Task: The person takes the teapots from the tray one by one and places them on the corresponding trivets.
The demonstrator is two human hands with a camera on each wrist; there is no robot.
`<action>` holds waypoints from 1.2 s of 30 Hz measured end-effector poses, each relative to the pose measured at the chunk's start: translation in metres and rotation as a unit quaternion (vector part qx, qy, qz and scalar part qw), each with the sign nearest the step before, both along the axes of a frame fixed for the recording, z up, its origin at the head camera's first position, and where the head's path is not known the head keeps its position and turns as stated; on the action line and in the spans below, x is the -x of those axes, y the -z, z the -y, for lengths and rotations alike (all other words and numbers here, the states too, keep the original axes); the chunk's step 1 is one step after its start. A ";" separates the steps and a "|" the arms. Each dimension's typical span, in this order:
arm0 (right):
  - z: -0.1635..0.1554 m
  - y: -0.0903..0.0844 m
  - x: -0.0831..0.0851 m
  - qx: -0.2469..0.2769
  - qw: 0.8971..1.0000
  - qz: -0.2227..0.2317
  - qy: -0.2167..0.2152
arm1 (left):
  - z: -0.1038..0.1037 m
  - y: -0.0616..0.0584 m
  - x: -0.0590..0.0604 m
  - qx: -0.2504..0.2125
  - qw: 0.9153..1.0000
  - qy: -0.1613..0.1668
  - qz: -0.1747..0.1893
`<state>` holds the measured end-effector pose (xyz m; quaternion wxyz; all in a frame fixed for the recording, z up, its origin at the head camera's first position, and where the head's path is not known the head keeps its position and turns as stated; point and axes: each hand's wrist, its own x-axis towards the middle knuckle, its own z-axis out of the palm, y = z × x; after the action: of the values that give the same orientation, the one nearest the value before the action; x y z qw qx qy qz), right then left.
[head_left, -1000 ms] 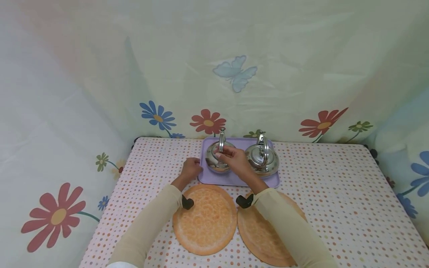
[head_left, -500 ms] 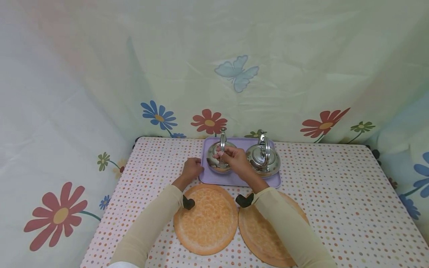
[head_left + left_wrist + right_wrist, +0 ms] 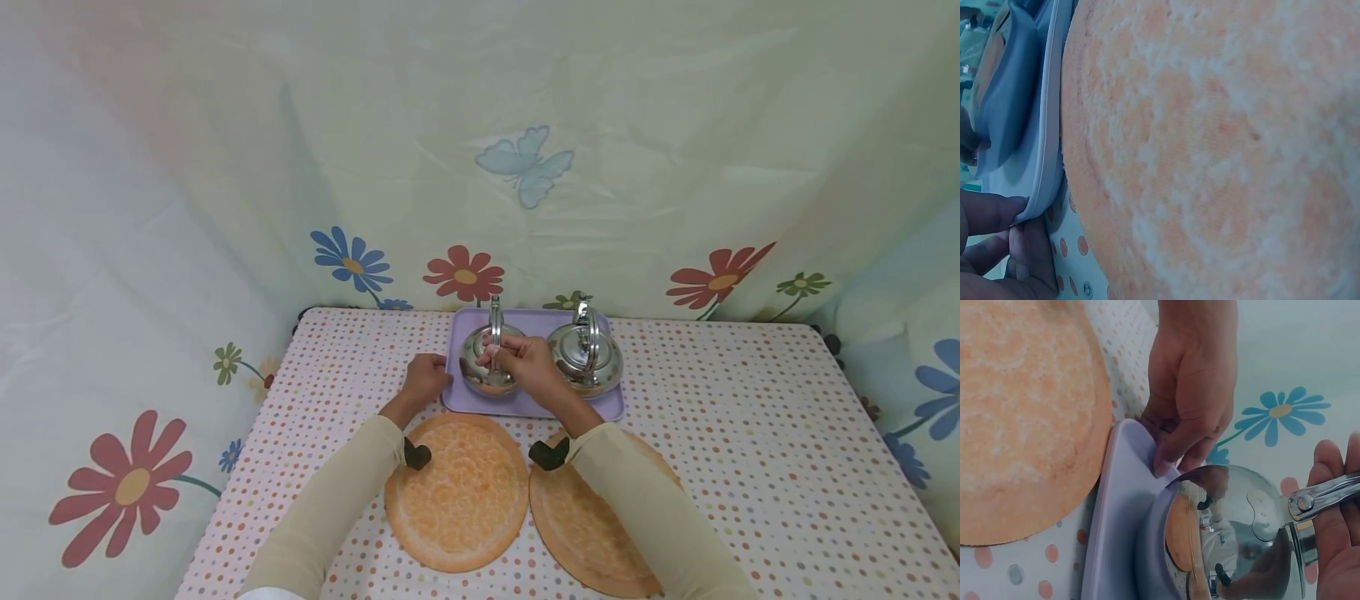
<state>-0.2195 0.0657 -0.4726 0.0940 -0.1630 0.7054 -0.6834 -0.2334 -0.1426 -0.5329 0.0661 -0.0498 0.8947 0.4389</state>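
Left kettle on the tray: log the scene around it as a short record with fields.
left kettle: steel, on the tray
right hand: grips the left kettle's handle
left hand: holds the tray's left edge
tray: lilac, at the table's far side
right kettle: on the tray, untouched
mats: orange round mat and a second one, near side of the tray

A tray sits at the back middle of the worktop, just before the curtain, and carries two kettles side by side, the left kettle and the right kettle. In front of the tray two round mats lie next to each other, the left mat and the right mat. The left hand holds the tray's left edge, and the right hand holds the left kettle's handle.
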 end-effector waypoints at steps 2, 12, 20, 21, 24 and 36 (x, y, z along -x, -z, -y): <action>-0.001 0.001 -0.003 -0.003 1.000 -0.008 -0.002 | 0.001 0.001 0.000 0.001 1.000 0.006 -0.005; 0.006 -0.001 -0.019 -0.027 0.998 -0.049 -0.031 | 0.005 0.005 0.002 -0.007 0.999 -0.014 -0.031; 0.005 -0.008 -0.041 -0.020 0.998 -0.052 -0.039 | 0.003 0.003 0.001 -0.008 0.999 -0.008 -0.043; 0.006 -0.009 -0.044 -0.020 0.998 -0.051 -0.041 | 0.003 0.003 0.001 -0.005 0.999 -0.008 -0.047; 0.008 -0.012 -0.054 -0.007 0.997 -0.047 -0.052 | 0.003 0.003 0.001 -0.016 0.999 -0.005 -0.048; 0.012 -0.007 -0.082 0.024 0.994 -0.037 -0.101 | 0.006 0.004 -0.001 -0.022 0.999 -0.012 -0.029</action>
<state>-0.1370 0.0533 -0.4657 0.1322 -0.2607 0.6716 -0.6808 -0.2326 -0.1485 -0.5367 0.0361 -0.0466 0.8855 0.4609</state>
